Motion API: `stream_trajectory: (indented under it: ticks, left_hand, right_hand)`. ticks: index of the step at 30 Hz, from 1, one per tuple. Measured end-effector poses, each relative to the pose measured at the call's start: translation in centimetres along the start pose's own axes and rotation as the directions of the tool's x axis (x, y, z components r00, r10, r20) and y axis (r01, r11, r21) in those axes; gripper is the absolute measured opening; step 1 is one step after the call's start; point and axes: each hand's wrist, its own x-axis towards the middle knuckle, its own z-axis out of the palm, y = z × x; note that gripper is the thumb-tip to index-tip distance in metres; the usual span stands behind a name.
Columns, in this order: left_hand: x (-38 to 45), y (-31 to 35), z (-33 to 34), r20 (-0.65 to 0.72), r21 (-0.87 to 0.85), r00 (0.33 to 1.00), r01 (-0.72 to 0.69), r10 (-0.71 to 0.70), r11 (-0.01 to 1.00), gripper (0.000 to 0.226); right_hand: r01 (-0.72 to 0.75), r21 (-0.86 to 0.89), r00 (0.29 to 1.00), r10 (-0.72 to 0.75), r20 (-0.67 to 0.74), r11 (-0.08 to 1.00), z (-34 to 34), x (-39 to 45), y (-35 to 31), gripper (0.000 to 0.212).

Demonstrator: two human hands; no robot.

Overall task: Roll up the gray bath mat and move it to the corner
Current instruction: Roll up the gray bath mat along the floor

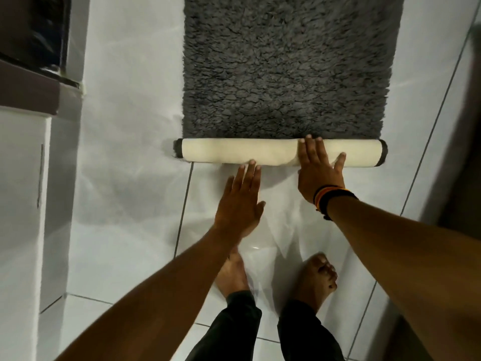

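The gray shaggy bath mat (286,69) lies flat on the white tiled floor and runs away from me. Its near end is rolled into a narrow tube (234,152) with the cream backing outward. My right hand (318,169), a dark beaded band at the wrist, lies flat on the roll right of its middle, fingers spread over the top. My left hand (240,201) is flat and open just short of the roll, its fingertips touching the roll's near edge. Neither hand grips anything.
My bare feet (316,277) stand on the glossy white tiles (125,230) just behind the hands. A white block with a dark ledge (26,95) rises at the left. A dark vertical edge (463,152) borders the floor at the right.
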Motion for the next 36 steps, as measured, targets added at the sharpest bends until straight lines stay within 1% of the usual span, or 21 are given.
stream_trajectory:
  ticks: [3, 6, 8, 9, 10, 12, 13, 15, 16, 17, 19, 21, 22, 23, 25, 26, 29, 31, 33, 34, 36]
  left_hand:
    - [1.5, -0.5, -0.7, -0.004, 0.103, 1.0, 0.003, -0.002, 0.995, 0.086]
    - [3.9, -1.2, -3.0, -0.017, 0.101, 1.0, -0.006, 0.008, 0.995, 0.083]
    - [6.2, -1.2, -4.7, 0.032, 0.131, 0.999, 0.005, -0.009, 0.991, 0.084]
    - [7.1, -1.1, -5.6, 0.082, 0.136, 0.996, 0.007, -0.019, 0.991, 0.084]
    - [8.1, -1.2, -6.4, 0.096, 0.139, 0.995, 0.002, -0.016, 0.99, 0.084]
    - [9.4, -1.8, -7.6, 0.04, 0.126, 0.999, -0.015, 0.01, 0.992, 0.082]
    - [10.1, -1.8, -8.2, -0.014, 0.079, 0.999, -0.028, 0.029, 0.996, 0.079]
    - [10.5, -1.4, -8.9, -0.13, 0.082, 0.988, -0.067, 0.077, 0.994, 0.073]
    - [10.5, -0.8, -9.4, -0.134, 0.098, 0.987, -0.079, 0.092, 0.992, 0.074]
    - [10.9, 0.0, -10.1, -0.08, 0.103, 0.994, -0.07, 0.078, 0.992, 0.077]
    - [11.9, 1.4, -11.5, 0.065, 0.098, 0.998, 0.004, -0.01, 0.995, 0.085]
    - [13.2, 2.0, -12.9, 0.125, 0.131, 0.989, 0.068, -0.084, 0.989, 0.087]
    - [14.0, 2.0, -13.4, 0.153, 0.137, 0.982, 0.093, -0.114, 0.986, 0.087]
    - [15.0, 2.1, -14.1, 0.174, 0.121, 0.976, 0.113, -0.133, 0.986, 0.087]
    - [17.6, 2.0, -15.4, 0.193, 0.101, 0.968, 0.143, -0.16, 0.985, 0.087]
    - [18.8, 2.1, -16.0, 0.206, 0.097, 0.963, 0.154, -0.171, 0.983, 0.086]
    - [21.8, 2.4, -18.4, 0.295, 0.042, 0.931, 0.212, -0.215, 0.976, 0.082]
    - [23.0, 2.4, -19.3, 0.318, 0.032, 0.921, 0.226, -0.225, 0.973, 0.083]
    - [23.7, 2.7, -20.0, 0.252, 0.071, 0.948, 0.18, -0.192, 0.981, 0.082]
    - [23.5, 2.9, -20.3, 0.213, 0.061, 0.964, 0.147, -0.156, 0.987, 0.082]
    - [22.9, 3.3, -19.8, 0.11, 0.022, 0.994, 0.023, -0.025, 0.999, 0.083]
  right_hand:
    - [-0.06, 0.072, 0.998, 0.059, 0.025, 0.996, -0.4, -1.7, -0.5, 0.076]
    - [-0.09, 0.135, 0.996, 0.093, -0.016, 0.987, -0.3, -3.7, -1.6, 0.085]
    - [-0.078, 0.122, 0.997, 0.079, -0.004, 0.989, -0.5, -3.6, -2.0, 0.088]
    - [-0.083, 0.132, 0.996, 0.081, 0.023, 0.988, -0.9, -3.4, -2.2, 0.089]
    - [-0.085, 0.148, 0.996, 0.083, 0.025, 0.985, -1.4, -2.6, -2.0, 0.09]
    - [-0.075, 0.133, 0.997, 0.075, 0.005, 0.988, -3.0, -0.4, -1.9, 0.091]
    - [-0.079, 0.164, 0.997, 0.078, 0.016, 0.983, -4.3, 0.9, -1.7, 0.09]
    - [-0.063, 0.197, 0.998, 0.062, 0.01, 0.978, -6.5, 3.0, -1.4, 0.088]
    - [-0.048, 0.197, 0.999, 0.049, -0.001, 0.979, -7.5, 4.2, -1.1, 0.087]
    - [-0.037, 0.212, 0.999, 0.035, 0.01, 0.976, -8.8, 5.6, -0.7, 0.085]
    - [-0.025, 0.325, 0.999, 0.01, 0.048, 0.946, -11.5, 7.6, 0.3, 0.084]
    - [-0.009, 0.479, 1.0, 0.012, -0.003, 0.878, -13.4, 8.2, 1.3, 0.083]
    - [0.015, 0.534, 0.999, 0.015, -0.052, 0.846, -13.9, 7.9, 1.7, 0.082]
    - [0.048, 0.546, 0.994, 0.016, -0.112, 0.836, -14.2, 7.4, 2.2, 0.081]
    - [0.083, 0.473, 0.984, 0.002, -0.177, 0.877, -13.6, 5.9, 3.6, 0.079]
    - [0.076, 0.433, 0.987, -0.007, -0.158, 0.898, -13.1, 5.3, 4.3, 0.079]
    - [0.003, 0.361, 1.0, -0.004, 0.002, 0.933, -12.1, 5.1, 6.0, 0.085]
    - [0.0, 0.328, 1.0, -0.003, 0.008, 0.945, -12.3, 6.1, 6.5, 0.086]
    - [-0.01, 0.292, 1.0, 0.018, -0.024, 0.956, -13.8, 8.3, 6.5, 0.086]
    - [-0.013, 0.294, 0.999, 0.022, -0.026, 0.956, -14.9, 9.6, 6.4, 0.086]
    - [-0.039, 0.32, 0.998, 0.054, -0.038, 0.947, -17.4, 12.3, 6.4, 0.083]
